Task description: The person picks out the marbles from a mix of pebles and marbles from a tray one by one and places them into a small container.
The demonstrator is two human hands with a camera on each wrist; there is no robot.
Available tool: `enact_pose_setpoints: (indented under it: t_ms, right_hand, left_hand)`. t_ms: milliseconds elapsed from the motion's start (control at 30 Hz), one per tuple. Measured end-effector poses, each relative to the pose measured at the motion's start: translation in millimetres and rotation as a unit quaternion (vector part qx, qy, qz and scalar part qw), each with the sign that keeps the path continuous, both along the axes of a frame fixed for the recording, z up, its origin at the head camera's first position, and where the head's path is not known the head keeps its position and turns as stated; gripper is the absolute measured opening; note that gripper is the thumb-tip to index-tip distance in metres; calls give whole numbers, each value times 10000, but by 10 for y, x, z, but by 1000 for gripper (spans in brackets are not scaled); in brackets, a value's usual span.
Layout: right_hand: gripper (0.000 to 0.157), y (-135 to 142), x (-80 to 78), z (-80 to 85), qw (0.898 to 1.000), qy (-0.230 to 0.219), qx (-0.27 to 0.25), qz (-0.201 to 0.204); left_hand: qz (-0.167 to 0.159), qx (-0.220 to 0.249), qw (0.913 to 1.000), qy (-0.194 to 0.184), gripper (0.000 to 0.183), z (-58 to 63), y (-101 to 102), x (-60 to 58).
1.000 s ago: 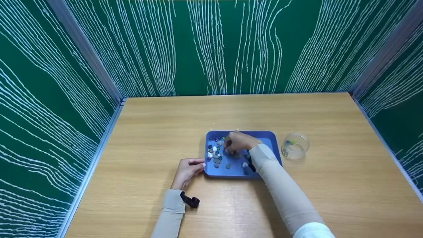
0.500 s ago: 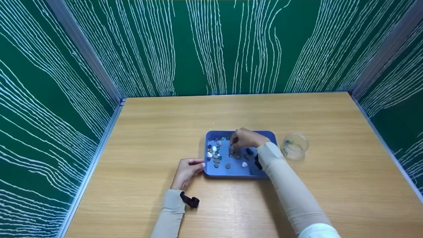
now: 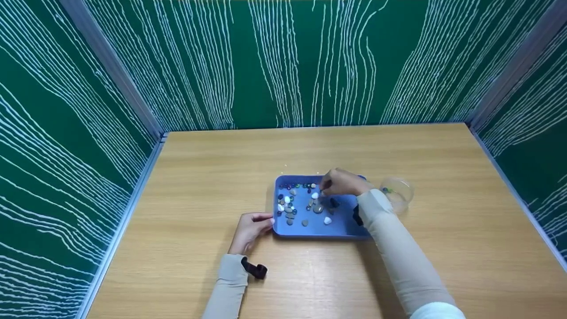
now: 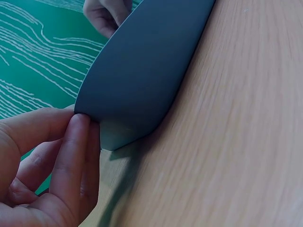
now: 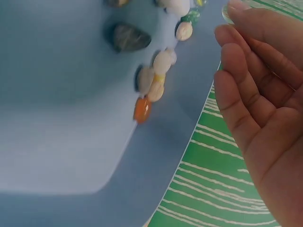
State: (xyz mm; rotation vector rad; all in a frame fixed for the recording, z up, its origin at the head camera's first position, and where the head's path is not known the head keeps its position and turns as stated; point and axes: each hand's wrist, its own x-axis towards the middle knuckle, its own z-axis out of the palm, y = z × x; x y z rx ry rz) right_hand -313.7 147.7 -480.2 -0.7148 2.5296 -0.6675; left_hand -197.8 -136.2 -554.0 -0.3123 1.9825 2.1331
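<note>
A blue rectangular tray (image 3: 310, 228) lies on the table with pebbles and glass marbles in it. My left hand (image 3: 250, 232) pinches its left rim between thumb and fingers; the left wrist view shows this hand (image 4: 52, 165) at the tray corner (image 4: 132, 80). Over the tray's back right part, my right hand (image 3: 343, 181) points down with fingers bent. In the right wrist view, a small clear glassy piece (image 5: 226, 14) shows at the thumb and index tips of this hand (image 5: 270, 94), seemingly pinched, partly cut off. Near it lie a white pebble (image 3: 315, 195) and a flat brown stone (image 3: 317, 208).
Right of the tray stands a clear round plastic tub (image 3: 401, 192) with a few marbles inside. Pebbles and marbles crowd the tray's left side, and a marble row (image 3: 297, 186) runs along its back. Green walls (image 3: 243, 88) with white lines enclose the wooden table (image 3: 212, 177).
My right hand has shifted rightward across the tray, uncovering the white pebble and more of the back row. The left hand stays at the tray rim.
</note>
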Motion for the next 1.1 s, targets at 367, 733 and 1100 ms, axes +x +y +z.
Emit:
enact_pose_setpoints:
  t_ms: [367, 733, 1100]
  right_hand:
    - [17, 274, 27, 30, 9985, -243, -43, -480]
    - [19, 552, 51, 82, 9975, -176, 11, -688]
    - [22, 865, 83, 179, 9954, -135, 39, -945]
  left_hand:
    - [-59, 86, 9999, 74, 34, 25, -5, 19]
    - [25, 162, 9999, -9, 31, 12, 15, -5]
    - [4, 66, 10000, 11, 30, 14, 10, 9]
